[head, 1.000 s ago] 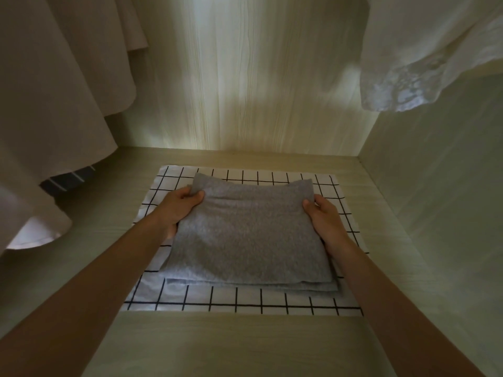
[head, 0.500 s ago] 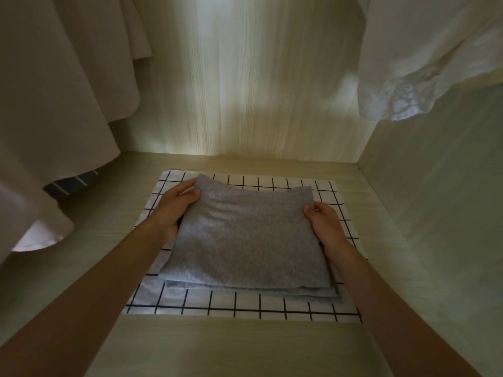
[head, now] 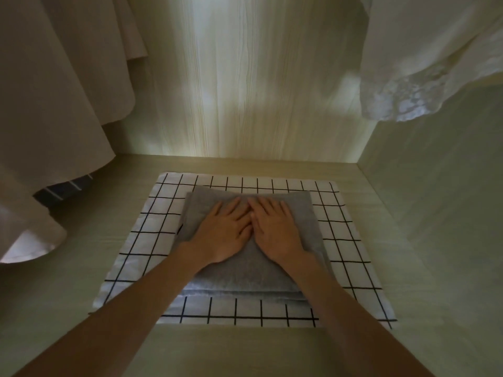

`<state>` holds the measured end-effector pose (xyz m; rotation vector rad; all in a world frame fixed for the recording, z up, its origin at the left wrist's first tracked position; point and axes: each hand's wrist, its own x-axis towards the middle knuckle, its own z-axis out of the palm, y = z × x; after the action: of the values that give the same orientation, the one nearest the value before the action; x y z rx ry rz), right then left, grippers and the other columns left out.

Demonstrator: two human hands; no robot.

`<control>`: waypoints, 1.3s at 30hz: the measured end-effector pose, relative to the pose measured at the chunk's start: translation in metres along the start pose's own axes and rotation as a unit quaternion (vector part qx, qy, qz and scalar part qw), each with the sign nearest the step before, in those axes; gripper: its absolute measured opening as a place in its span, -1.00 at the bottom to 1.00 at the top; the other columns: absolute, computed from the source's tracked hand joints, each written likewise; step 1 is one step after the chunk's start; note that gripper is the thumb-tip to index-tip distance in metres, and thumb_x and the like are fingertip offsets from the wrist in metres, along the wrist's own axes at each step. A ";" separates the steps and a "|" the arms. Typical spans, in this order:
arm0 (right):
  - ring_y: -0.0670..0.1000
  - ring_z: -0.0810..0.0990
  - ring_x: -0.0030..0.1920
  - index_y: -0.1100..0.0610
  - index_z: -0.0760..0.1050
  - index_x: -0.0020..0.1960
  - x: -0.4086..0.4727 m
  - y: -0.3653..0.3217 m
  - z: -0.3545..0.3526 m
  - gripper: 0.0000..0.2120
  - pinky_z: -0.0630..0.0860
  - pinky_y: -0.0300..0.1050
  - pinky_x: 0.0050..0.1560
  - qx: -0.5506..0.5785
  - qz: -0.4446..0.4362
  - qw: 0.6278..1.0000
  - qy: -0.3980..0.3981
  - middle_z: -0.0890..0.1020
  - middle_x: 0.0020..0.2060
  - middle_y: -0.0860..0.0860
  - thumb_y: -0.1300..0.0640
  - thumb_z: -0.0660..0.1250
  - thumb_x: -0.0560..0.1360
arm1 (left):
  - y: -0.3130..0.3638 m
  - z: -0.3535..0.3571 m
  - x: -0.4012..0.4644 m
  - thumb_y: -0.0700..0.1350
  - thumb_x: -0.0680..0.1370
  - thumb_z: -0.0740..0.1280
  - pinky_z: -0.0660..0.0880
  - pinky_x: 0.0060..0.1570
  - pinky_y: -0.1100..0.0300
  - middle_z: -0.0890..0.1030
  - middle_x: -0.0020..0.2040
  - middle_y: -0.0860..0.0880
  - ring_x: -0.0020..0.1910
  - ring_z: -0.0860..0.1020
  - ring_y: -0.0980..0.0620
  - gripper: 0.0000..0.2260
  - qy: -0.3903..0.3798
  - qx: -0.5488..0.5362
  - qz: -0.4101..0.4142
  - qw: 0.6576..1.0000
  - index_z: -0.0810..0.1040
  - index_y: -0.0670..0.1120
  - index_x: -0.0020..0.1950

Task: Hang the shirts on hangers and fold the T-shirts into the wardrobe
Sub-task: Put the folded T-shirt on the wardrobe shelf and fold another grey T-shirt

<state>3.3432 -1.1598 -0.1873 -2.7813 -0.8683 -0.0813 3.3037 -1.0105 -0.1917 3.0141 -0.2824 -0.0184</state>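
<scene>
Both my hands have left the side edges: left hand (head: pixel 221 231) and right hand (head: pixel 275 229) now press flat, fingers straight, gripping nothing, on the folded grey T-shirt (head: pixel 246 273) atop the black-gridded white folded cloth (head: pixel 351 270) on the wardrobe floor (head: pixel 245 352); placement looks finished.

My left hand (head: pixel 221 232) and right hand (head: pixel 276 229) press flat, side by side, on the folded grey T-shirt (head: pixel 245 273). It lies on a white grid-patterned folded garment (head: pixel 340 240) on the wardrobe shelf (head: pixel 81 254).
</scene>
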 end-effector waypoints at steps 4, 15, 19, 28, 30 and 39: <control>0.07 -0.07 0.59 0.05 0.00 0.60 0.002 0.005 0.003 -0.37 -0.28 0.04 0.55 -0.018 0.089 0.996 -0.006 0.05 0.59 0.10 -0.23 -0.27 0.64 | -0.008 -0.002 0.009 0.21 0.65 -0.19 -0.22 0.50 -0.07 -0.13 0.61 0.05 0.58 -0.17 0.02 -0.49 -0.009 -0.007 -0.069 0.998 -0.13 0.15 0.59; 0.15 -0.28 0.57 0.06 -0.16 0.62 -0.015 0.060 -0.017 -0.40 -0.26 0.20 0.54 -0.002 0.244 0.969 -0.026 -0.14 0.59 0.17 -0.18 -0.23 0.66 | -0.045 -0.023 0.000 0.15 0.66 -0.23 -0.20 0.49 -0.24 -0.05 0.62 -0.09 0.58 -0.16 -0.12 -0.46 0.003 0.030 -0.256 0.966 0.02 -0.03 0.60; 0.15 -0.32 0.56 0.10 -0.15 0.61 -0.018 0.038 -0.035 -0.42 -0.31 0.17 0.53 -0.036 0.215 0.975 0.031 -0.19 0.59 0.17 -0.13 -0.21 0.68 | -0.012 -0.044 -0.011 0.12 0.66 -0.24 -0.24 0.50 -0.19 -0.07 0.61 -0.10 0.58 -0.18 -0.11 -0.46 0.082 0.082 -0.215 0.970 -0.01 -0.06 0.61; 0.04 -0.28 0.58 -0.03 -0.16 0.60 -0.047 -0.014 0.005 -0.19 -0.28 0.15 0.55 -0.023 0.075 0.996 -0.035 -0.17 0.60 0.05 -0.32 -0.55 0.45 | 0.025 0.005 -0.036 0.26 0.47 -0.43 -0.11 0.53 -0.10 -0.03 0.62 -0.06 0.59 -0.04 -0.07 -0.27 0.026 0.029 -0.130 0.991 -0.07 0.06 0.60; 0.03 -0.30 0.57 -0.05 -0.21 0.60 -0.057 0.000 0.000 -0.18 -0.32 0.11 0.54 -0.021 0.079 0.996 -0.043 -0.21 0.59 0.03 -0.34 -0.55 0.41 | 0.013 0.006 -0.044 0.27 0.42 -0.48 -0.08 0.52 -0.06 0.02 0.61 -0.09 0.58 0.01 -0.08 -0.21 0.029 0.042 -0.118 0.992 -0.05 0.05 0.61; 0.12 -0.35 0.55 0.02 -0.35 0.54 -0.120 0.023 -0.016 0.02 -0.34 0.12 0.52 -0.066 0.181 0.981 -0.033 -0.22 0.58 0.15 -0.33 -0.84 0.17 | -0.027 -0.008 -0.093 0.34 0.49 -0.43 -0.19 0.51 -0.01 0.14 0.59 -0.06 0.58 -0.05 -0.06 -0.17 0.087 -0.042 -0.106 0.990 0.22 0.00 0.54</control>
<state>3.2577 -1.2490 -0.1908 -3.0317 -0.3700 0.0141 3.2174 -0.9658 -0.1865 2.9221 0.0528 0.2065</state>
